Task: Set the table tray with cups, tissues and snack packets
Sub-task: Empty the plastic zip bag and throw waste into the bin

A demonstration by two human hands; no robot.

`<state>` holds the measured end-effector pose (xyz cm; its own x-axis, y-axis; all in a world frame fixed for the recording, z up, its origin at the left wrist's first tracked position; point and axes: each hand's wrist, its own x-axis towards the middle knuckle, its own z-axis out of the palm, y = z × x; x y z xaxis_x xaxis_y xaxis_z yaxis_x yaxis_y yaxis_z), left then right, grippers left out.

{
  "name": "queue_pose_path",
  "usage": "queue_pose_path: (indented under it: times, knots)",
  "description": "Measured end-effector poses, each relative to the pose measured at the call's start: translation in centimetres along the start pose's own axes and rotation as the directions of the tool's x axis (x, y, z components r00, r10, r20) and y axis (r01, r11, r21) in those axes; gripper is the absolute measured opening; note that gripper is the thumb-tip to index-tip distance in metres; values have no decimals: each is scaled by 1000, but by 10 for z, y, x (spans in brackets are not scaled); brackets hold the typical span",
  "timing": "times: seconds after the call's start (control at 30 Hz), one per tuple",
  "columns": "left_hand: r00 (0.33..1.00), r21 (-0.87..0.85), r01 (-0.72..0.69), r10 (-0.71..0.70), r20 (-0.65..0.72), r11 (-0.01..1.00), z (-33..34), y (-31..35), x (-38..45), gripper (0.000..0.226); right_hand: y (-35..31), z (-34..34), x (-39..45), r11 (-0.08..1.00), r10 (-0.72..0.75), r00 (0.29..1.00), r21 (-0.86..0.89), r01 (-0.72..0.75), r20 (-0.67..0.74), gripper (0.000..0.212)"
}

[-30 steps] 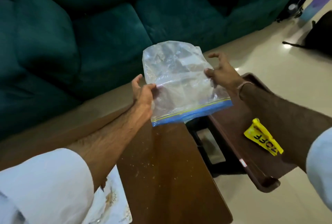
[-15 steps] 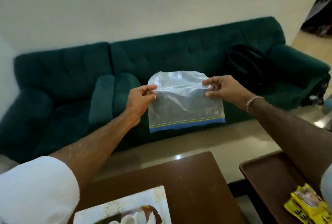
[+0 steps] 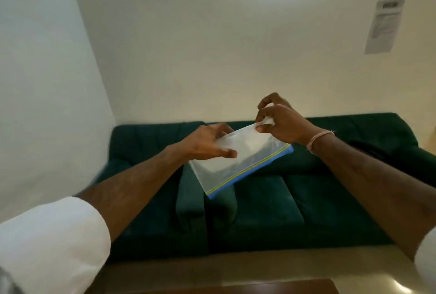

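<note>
I hold a clear plastic zip bag point(image 3: 238, 159) with a blue and yellow seal strip in front of me, in the air over the sofa. The bag looks empty and is tilted, its sealed edge pointing down and to the right. My left hand point(image 3: 207, 144) grips the bag's left side from above. My right hand point(image 3: 278, 120) pinches the bag's upper right corner between thumb and fingers. The tray, cups, tissues and snack packets are out of view.
A dark green sofa point(image 3: 295, 199) runs along the white wall, with a cushion point(image 3: 191, 197) standing at its middle. A paper notice point(image 3: 384, 24) hangs on the wall at upper right. A strip of brown table point(image 3: 236, 290) shows at the bottom edge.
The camera has tilted up, so the table, tray and yellow packet have dropped out of view. The bag has been turned flatter and tilted, and my right hand has shifted to pinch its corner.
</note>
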<state>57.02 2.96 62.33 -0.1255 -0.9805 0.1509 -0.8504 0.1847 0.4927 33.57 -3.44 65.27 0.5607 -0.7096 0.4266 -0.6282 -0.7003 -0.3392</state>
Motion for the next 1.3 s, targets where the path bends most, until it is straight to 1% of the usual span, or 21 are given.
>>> queue_pose_path:
  times: [0.07,0.13,0.2,0.27,0.3,0.33,0.37,0.4,0.43,0.47,0.57,0.67,0.73,0.83,0.9,0.97,1.03,1.1,1.13,1.2,1.3]
  knots:
    - [998,-72,30,-26,54,997,-24,1,-9,50,-39,-5,17,996,-91,996,26,91,17,11]
    - [998,-195,69,-68,13,978,-42,-7,-16,34,-68,-5,31,990,-127,991,46,130,-50,19]
    - [990,-335,103,-128,-55,937,-58,-20,-29,26,-92,3,41,997,-63,982,39,71,-180,51]
    - [980,-529,80,-165,-115,845,-69,-35,-45,21,-108,19,46,986,112,956,152,-72,-270,97]
    - [972,-631,50,-184,-148,774,-72,-43,-54,21,-112,28,47,943,222,950,295,-152,-221,114]
    - [959,-712,19,-213,-185,702,-75,-51,-63,22,-116,40,49,840,314,945,489,-233,-90,126]
    - [946,-769,-5,-245,-211,640,-78,-57,-72,25,-120,52,50,675,350,932,664,-321,94,132]
    - [934,-808,-22,-276,-227,589,-81,-64,-82,27,-124,67,51,502,308,909,763,-407,282,132]
    - [923,-834,-39,-300,-241,551,-84,-71,-91,29,-130,80,52,397,219,885,791,-465,410,126]
    - [914,-852,-49,-321,-248,521,-85,-77,-99,31,-135,92,54,358,129,870,796,-489,476,113]
    - [888,-901,-28,-404,-221,432,-86,-97,-131,45,-160,128,61,282,-5,897,861,-424,443,63]
    - [862,-910,-14,-457,-221,415,-88,-128,-172,34,-186,158,65,156,-109,917,918,-365,384,53]
    - [818,-905,10,-524,-237,426,-89,-146,-200,37,-203,177,65,113,-145,906,916,-384,398,48]
    - [755,-915,0,-600,-264,403,-89,-167,-236,34,-232,207,61,115,-150,875,887,-446,460,31]
    - [724,-921,-20,-629,-282,390,-88,-176,-258,32,-250,228,58,105,-199,847,870,-481,492,29]
    - [704,-937,-46,-654,-276,347,-87,-189,-281,26,-266,248,54,160,-250,837,873,-460,487,28]
    - [660,-970,-103,-714,-233,222,-90,-209,-308,24,-289,266,51,264,-278,855,891,-370,437,35]
    - [675,-996,-68,-732,-92,63,-94,-228,-335,38,-317,283,48,315,-312,857,896,-313,410,39]
    - [700,-999,15,-714,-27,52,-93,-238,-347,50,-330,290,47,329,-326,857,898,-293,400,43]
    - [733,-976,166,-679,25,143,-90,-264,-372,64,-360,317,48,345,-329,861,899,-272,387,47]
    - [721,-943,234,-693,6,235,-81,-311,-406,61,-408,365,45,323,-282,866,890,-320,414,38]
